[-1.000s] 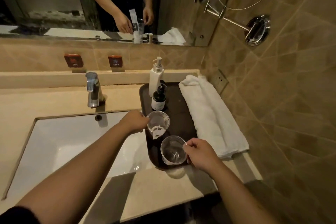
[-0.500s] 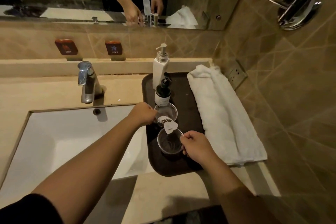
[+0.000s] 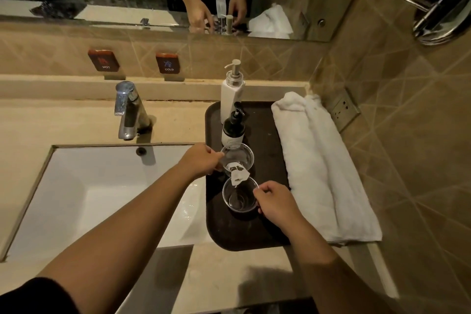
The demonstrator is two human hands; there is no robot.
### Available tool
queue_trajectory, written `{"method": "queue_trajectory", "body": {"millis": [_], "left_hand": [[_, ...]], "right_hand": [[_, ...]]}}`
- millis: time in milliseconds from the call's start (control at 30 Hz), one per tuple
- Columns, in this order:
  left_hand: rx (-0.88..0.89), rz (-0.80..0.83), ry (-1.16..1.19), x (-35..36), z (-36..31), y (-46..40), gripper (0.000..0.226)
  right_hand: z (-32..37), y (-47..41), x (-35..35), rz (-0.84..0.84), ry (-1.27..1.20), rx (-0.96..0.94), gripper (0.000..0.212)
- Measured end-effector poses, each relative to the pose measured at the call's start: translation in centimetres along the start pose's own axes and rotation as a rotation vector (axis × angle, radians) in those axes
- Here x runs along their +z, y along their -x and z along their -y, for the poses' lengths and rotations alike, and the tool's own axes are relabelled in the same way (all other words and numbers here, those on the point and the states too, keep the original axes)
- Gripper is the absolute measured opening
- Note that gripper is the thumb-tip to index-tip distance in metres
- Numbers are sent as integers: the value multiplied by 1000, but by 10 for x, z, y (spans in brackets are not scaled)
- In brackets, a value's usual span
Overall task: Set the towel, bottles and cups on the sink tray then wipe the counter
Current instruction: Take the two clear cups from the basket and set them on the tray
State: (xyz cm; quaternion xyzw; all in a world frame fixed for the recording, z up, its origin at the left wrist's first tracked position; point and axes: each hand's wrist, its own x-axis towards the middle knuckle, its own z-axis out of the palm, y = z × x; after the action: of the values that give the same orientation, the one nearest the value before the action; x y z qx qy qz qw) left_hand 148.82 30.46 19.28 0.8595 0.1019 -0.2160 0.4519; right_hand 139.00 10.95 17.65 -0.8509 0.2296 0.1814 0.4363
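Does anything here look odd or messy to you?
Only small things: a white paper tag hangs from the far cup over the near cup, and the towel overhangs the tray.

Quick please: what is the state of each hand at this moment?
Left hand: closed on the rim of the far cup, on the tray.
Right hand: closed on the rim of the near cup.
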Motion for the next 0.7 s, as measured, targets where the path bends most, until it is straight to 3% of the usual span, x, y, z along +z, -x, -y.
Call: {"method": "queue_trajectory", "body": {"millis": [367, 700], "left_hand": [[104, -61, -271, -16, 14, 35, 35], [96, -206, -472, -45, 39, 148, 32]], "right_hand": [[12, 18, -23, -67, 120, -97, 9], [48, 78, -48, -29, 334, -489, 14]]}}
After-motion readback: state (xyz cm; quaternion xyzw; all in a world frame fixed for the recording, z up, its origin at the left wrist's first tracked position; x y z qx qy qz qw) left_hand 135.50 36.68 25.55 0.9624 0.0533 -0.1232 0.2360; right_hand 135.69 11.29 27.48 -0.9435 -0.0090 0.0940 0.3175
